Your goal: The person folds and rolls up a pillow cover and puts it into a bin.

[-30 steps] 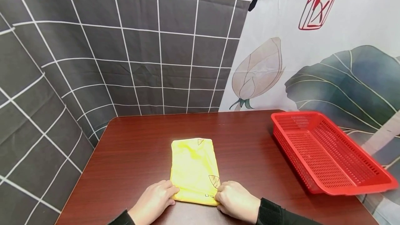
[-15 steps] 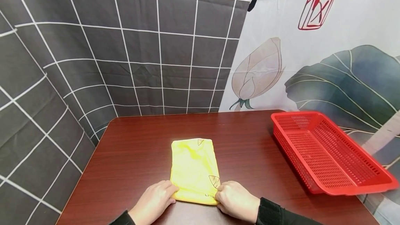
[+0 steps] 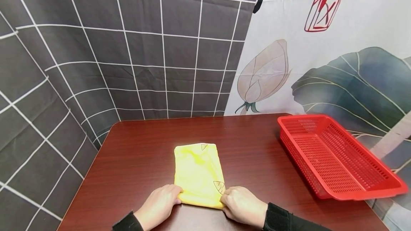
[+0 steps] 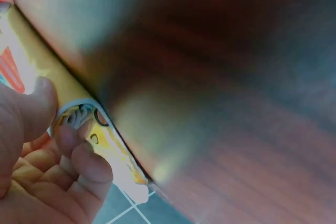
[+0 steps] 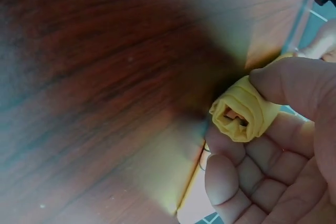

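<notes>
A yellow cloth with small leaf prints lies flat on the dark wooden table, its near end rolled up. My left hand grips the left end of the roll, fingers curled round it. My right hand grips the right end; in the right wrist view the rolled cloth end shows as a spiral pinched between thumb and fingers. Both sleeves are black.
A red perforated plastic basket sits at the table's right side, partly over the edge. Behind the table hang a grey grid-pattern curtain and a lotus-print curtain. The table's left edge is close.
The rolled near edge of the cloth has moved slightly away from me, leaving the flat part a little shorter. Both hands moved with it.
</notes>
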Action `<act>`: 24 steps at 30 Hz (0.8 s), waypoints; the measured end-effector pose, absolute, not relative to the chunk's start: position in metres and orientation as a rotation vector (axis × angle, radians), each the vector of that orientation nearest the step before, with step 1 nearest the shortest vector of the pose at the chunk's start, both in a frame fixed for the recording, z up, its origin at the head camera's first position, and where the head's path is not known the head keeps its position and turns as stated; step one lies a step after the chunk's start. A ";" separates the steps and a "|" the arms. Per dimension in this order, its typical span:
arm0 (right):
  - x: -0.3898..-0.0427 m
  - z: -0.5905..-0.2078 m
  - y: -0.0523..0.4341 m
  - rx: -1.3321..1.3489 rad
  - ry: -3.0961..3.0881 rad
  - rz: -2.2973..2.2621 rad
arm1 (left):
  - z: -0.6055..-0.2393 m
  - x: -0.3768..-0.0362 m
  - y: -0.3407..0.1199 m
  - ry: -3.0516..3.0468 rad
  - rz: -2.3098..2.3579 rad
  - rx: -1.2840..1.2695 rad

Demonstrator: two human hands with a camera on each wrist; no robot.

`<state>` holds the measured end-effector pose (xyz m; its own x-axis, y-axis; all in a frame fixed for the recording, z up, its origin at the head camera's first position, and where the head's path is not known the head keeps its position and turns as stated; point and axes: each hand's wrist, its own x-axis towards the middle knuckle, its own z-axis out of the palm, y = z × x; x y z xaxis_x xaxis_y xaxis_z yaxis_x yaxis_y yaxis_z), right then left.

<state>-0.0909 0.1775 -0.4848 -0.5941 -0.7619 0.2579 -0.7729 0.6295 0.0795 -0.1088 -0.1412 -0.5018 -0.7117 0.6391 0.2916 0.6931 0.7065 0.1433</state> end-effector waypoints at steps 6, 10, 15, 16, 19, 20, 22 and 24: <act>-0.090 -0.486 0.179 1.233 -2.729 0.099 | -0.492 -0.120 -0.142 -2.922 -0.491 -1.047; -0.092 -0.480 0.180 1.264 -2.880 0.237 | -0.488 -0.124 -0.145 -2.978 -0.587 -1.069; -0.097 -0.473 0.183 1.291 -3.080 0.459 | -0.484 -0.126 -0.147 -3.059 -0.722 -1.076; -0.098 -0.473 0.183 1.286 -3.111 0.505 | -0.484 -0.126 -0.147 -3.067 -0.733 -1.079; -0.104 -0.471 0.185 1.245 -3.201 0.658 | -0.483 -0.125 -0.147 -3.076 -0.743 -1.092; -0.106 -0.471 0.185 1.218 -3.227 0.714 | -0.482 -0.125 -0.146 -3.076 -0.739 -1.094; -0.111 -0.472 0.186 1.132 -3.270 0.832 | -0.482 -0.124 -0.146 -3.073 -0.739 -1.092; -0.114 -0.474 0.187 1.025 -3.307 0.940 | -0.483 -0.123 -0.146 -3.071 -0.757 -1.088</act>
<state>-0.1144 0.1872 -0.4740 -0.7467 -0.6142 -0.2554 -0.3879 0.7140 -0.5829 -0.1235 -0.1459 -0.4828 -0.7698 0.6370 -0.0401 0.5453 0.6891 0.4772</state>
